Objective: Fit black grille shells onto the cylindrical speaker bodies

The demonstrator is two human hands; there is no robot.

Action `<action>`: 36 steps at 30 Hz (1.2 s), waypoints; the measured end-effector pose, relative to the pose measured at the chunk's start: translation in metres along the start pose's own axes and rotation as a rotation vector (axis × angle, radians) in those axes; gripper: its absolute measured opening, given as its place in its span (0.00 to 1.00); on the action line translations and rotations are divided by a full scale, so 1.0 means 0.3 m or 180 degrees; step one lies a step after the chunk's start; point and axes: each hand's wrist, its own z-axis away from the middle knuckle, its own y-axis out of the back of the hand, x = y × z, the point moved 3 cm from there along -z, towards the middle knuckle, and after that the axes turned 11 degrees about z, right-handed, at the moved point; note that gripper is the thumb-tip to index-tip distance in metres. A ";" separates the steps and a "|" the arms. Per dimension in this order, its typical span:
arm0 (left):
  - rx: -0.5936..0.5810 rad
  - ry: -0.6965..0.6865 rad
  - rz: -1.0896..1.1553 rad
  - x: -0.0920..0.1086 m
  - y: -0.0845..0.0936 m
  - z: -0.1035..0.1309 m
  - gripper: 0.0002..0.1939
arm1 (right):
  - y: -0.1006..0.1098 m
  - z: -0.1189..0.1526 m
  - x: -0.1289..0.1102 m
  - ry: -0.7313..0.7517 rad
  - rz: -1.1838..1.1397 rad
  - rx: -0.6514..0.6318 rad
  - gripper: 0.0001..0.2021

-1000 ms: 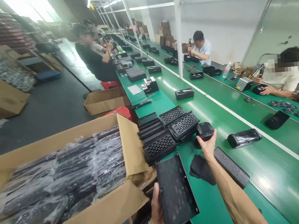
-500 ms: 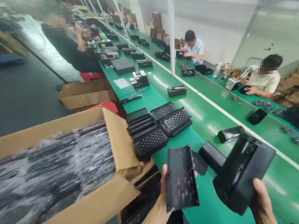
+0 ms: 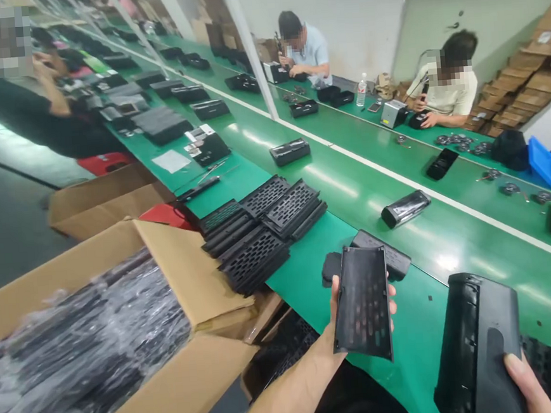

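Observation:
My left hand [image 3: 336,297] is closed around a black perforated panel [image 3: 362,301], its hollow inner side facing me and fingertips showing at its right edge. At the lower right my right hand [image 3: 525,374] grips a larger black casing [image 3: 481,343], held upright with its open side to the left; only the thumb shows plainly. Behind the panel, two black pieces lie on the green mat, one of them a long casing [image 3: 391,254]. Stacked perforated panels [image 3: 255,256] sit to the left on the mat. More perforated panels [image 3: 545,363] show behind my right hand.
An open cardboard box [image 3: 185,277] with plastic-wrapped black parts fills the lower left. A green conveyor [image 3: 340,185] carries black casings past the green mat [image 3: 309,274]. Across it two people [image 3: 308,51] work at a bench; another person [image 3: 15,112] sits at the upper left.
The view has turned to the right. The casing in my right hand has tipped more upright and moved lower, farther from the panel. My left hand still holds the panel.

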 end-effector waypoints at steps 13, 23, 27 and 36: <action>-0.0555 0.0600 -0.0373 -0.267 0.011 -0.184 0.44 | -0.079 0.143 -0.441 0.1780 0.2845 0.0144 0.56; -0.0939 0.0462 -0.0399 -0.321 -0.107 -0.249 0.46 | -0.114 0.146 -0.478 0.1828 0.3821 0.0227 0.51; -0.0930 0.0356 -0.0444 -0.329 -0.109 -0.269 0.46 | -0.128 0.134 -0.486 0.1789 0.3963 0.0279 0.52; -0.0509 0.0395 -0.0501 -0.341 -0.044 -0.306 0.43 | -0.160 0.085 -0.471 0.1586 0.4106 0.0242 0.54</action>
